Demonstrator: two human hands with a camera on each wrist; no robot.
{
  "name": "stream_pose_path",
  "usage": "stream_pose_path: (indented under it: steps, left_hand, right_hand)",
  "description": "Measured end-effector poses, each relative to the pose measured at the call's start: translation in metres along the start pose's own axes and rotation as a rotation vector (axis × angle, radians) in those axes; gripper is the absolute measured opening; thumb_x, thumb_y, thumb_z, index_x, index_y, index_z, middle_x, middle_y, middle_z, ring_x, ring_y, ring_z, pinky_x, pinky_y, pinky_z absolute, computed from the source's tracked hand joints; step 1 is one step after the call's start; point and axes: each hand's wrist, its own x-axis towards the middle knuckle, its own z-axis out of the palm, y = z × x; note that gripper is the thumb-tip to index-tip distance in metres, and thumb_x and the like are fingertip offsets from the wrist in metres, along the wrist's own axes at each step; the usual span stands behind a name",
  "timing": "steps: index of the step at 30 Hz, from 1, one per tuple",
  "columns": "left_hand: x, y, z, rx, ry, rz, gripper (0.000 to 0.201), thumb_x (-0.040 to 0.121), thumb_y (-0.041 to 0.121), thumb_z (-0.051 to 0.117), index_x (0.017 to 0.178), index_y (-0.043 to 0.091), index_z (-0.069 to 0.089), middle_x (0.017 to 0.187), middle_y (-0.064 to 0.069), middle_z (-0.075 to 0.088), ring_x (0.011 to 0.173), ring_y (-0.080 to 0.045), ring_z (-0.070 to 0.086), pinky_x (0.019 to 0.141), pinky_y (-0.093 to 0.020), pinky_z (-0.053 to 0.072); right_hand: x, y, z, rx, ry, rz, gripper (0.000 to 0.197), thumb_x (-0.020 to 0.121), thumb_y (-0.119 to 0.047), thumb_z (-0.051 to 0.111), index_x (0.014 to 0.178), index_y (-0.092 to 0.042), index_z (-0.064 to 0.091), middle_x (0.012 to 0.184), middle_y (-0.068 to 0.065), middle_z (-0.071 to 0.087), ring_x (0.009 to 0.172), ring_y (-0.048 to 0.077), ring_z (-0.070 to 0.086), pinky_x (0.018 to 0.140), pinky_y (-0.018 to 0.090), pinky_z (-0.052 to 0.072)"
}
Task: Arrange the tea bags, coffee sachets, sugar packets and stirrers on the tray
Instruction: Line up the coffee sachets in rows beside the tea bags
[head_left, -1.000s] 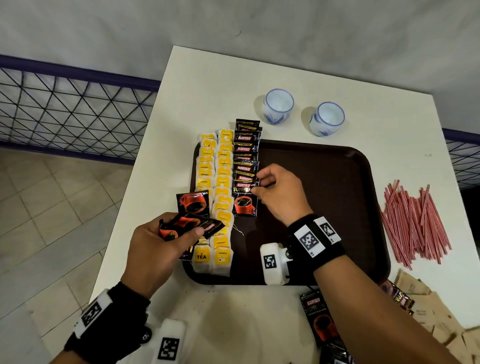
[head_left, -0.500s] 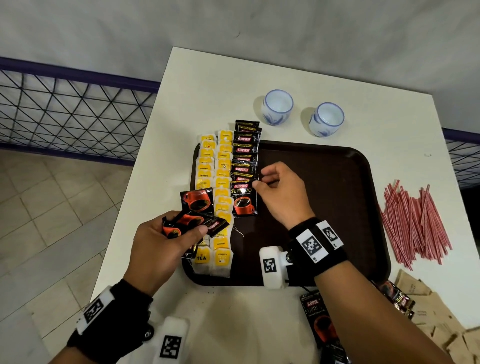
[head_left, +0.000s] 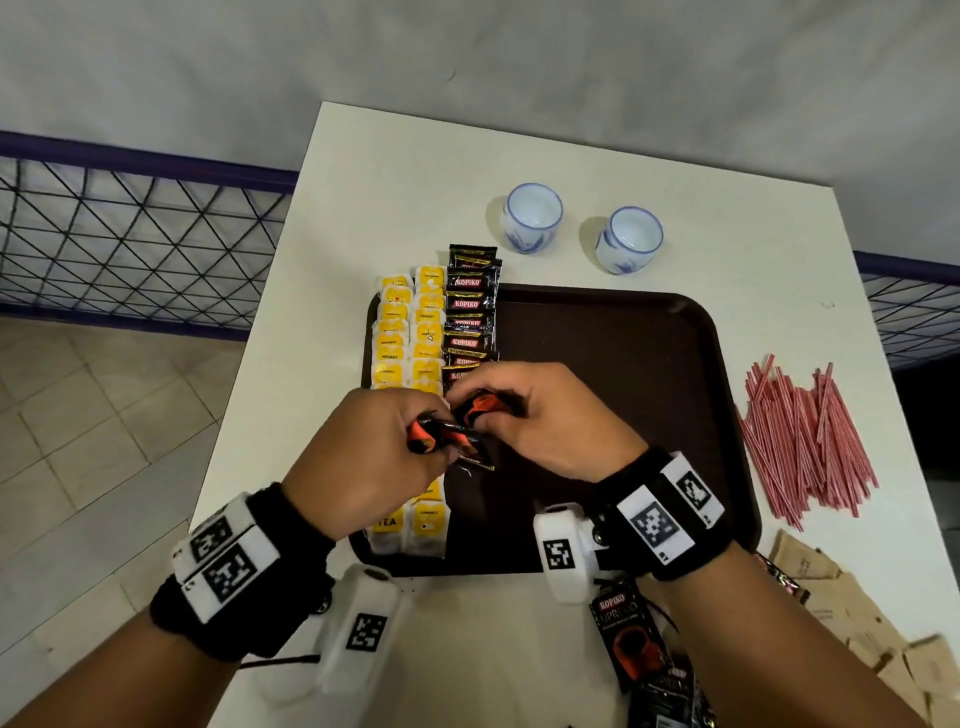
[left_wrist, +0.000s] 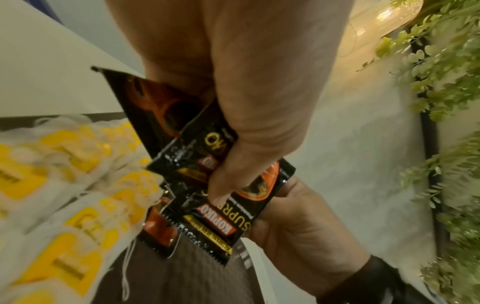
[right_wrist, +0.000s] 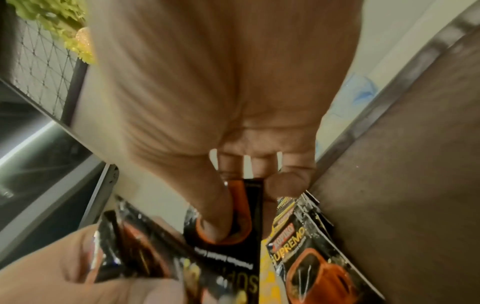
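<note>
A dark brown tray (head_left: 623, 364) lies on the white table. Two columns of yellow tea bags (head_left: 410, 322) fill its left edge, and a column of black Kopiko coffee sachets (head_left: 470, 312) runs beside them. My left hand (head_left: 374, 457) grips a small bunch of coffee sachets (left_wrist: 197, 152) above the tea bags. My right hand (head_left: 540, 415) meets it and pinches one sachet (right_wrist: 246, 214) from that bunch between thumb and fingers. Red stirrers (head_left: 800, 441) lie in a heap on the table right of the tray. Brown sugar packets (head_left: 852, 613) lie at the near right corner.
Two white-and-blue cups (head_left: 532, 218) (head_left: 628, 239) stand beyond the tray. More coffee sachets (head_left: 631, 639) lie on the table in front of the tray. A blue mesh railing (head_left: 130, 234) runs along the left, with tiled floor below.
My right hand left the sachet column on the tray and came back to my left hand, where it took hold of a sachet. My left hand rose slightly toward the middle.
</note>
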Motion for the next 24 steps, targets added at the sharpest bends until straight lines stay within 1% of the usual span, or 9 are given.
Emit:
stream_pose_path:
  steps: [2,5,7,9,12,15,19,22,24]
  left_hand:
    - [0.005,0.003,-0.002,-0.045,0.029,-0.004,0.017,0.078,0.019,0.084,0.091,0.027,0.076,0.084,0.011,0.074,0.075,-0.005,0.068,0.068,-0.022,0.054]
    - [0.011,0.001,-0.004,-0.207,0.069,-0.079,0.020,0.076,0.016,0.085,0.089,0.028,0.075,0.094,0.009,0.075,0.071,-0.008,0.069,0.066,-0.025,0.055]
    - [0.012,0.003,-0.003,-0.319,0.070,-0.116,0.019,0.076,0.013,0.085,0.089,0.024,0.077,0.091,0.002,0.077,0.070,-0.018,0.071,0.065,-0.029,0.057]
    - [0.011,0.007,-0.001,-0.363,0.096,-0.135,0.018,0.075,0.014,0.085,0.090,0.021,0.078,0.082,0.000,0.077,0.069,-0.017,0.071,0.064,-0.023,0.056]
    - [0.011,0.012,0.002,-0.314,0.123,-0.116,0.018,0.076,0.017,0.085,0.087,0.030,0.077,0.071,0.003,0.074,0.058,-0.012,0.068,0.058,-0.021,0.054]
    - [0.013,0.011,-0.002,-0.140,0.113,-0.025,0.027,0.076,0.023,0.085,0.082,0.044,0.069,0.076,0.015,0.072,0.070,-0.005,0.069,0.066,-0.017,0.054]
    - [0.016,0.011,-0.009,0.043,0.073,0.150,0.012,0.080,0.026,0.082,0.088,0.030,0.074,0.085,0.012,0.073,0.074,-0.006,0.068,0.070,-0.029,0.058]
    - [0.017,0.015,-0.011,0.163,0.033,0.265,0.011,0.080,0.023,0.078,0.090,0.024,0.075,0.088,0.009,0.072,0.068,-0.007,0.066,0.065,-0.033,0.057]
    - [0.017,0.020,-0.010,0.228,0.024,0.311,0.011,0.080,0.020,0.077,0.091,0.022,0.074,0.088,0.007,0.071,0.067,-0.006,0.063,0.062,-0.035,0.057]
  right_hand:
    - [-0.002,0.004,0.000,0.071,0.095,0.021,0.030,0.083,0.005,0.066,0.090,-0.024,0.070,0.090,-0.004,0.070,0.084,0.009,0.067,0.081,0.029,0.053]
    - [-0.007,0.010,-0.002,0.361,0.254,0.115,0.026,0.083,0.012,0.067,0.080,-0.012,0.056,0.077,0.007,0.061,0.070,0.016,0.065,0.061,0.032,0.057]
    - [-0.013,0.011,0.000,0.549,0.289,0.174,0.030,0.085,0.013,0.065,0.076,-0.013,0.052,0.074,0.002,0.059,0.071,0.017,0.065,0.060,0.034,0.058]
    - [-0.015,0.015,0.006,0.640,0.273,0.218,0.033,0.086,0.011,0.065,0.073,-0.016,0.051,0.074,0.001,0.058,0.076,0.019,0.066,0.069,0.046,0.061]
    - [-0.019,0.020,0.012,0.453,0.285,0.195,0.026,0.084,0.011,0.067,0.075,-0.009,0.053,0.074,0.002,0.060,0.075,0.015,0.061,0.075,0.039,0.056]
    - [-0.020,0.020,0.007,0.210,0.285,0.123,0.018,0.081,0.003,0.074,0.081,-0.013,0.066,0.080,0.004,0.067,0.076,0.011,0.060,0.075,0.028,0.049]
    - [-0.018,0.016,-0.002,0.193,0.281,0.067,0.017,0.082,-0.002,0.076,0.094,-0.015,0.073,0.086,0.000,0.069,0.078,0.012,0.062,0.076,0.021,0.048]
    - [-0.015,0.009,-0.001,0.168,0.267,0.020,0.020,0.082,-0.005,0.075,0.096,-0.020,0.074,0.085,0.001,0.071,0.076,0.025,0.066,0.072,0.028,0.051]
    - [-0.015,0.006,-0.001,0.132,0.263,0.006,0.020,0.083,-0.006,0.074,0.092,-0.024,0.072,0.080,-0.004,0.069,0.068,0.019,0.063,0.069,0.025,0.050]
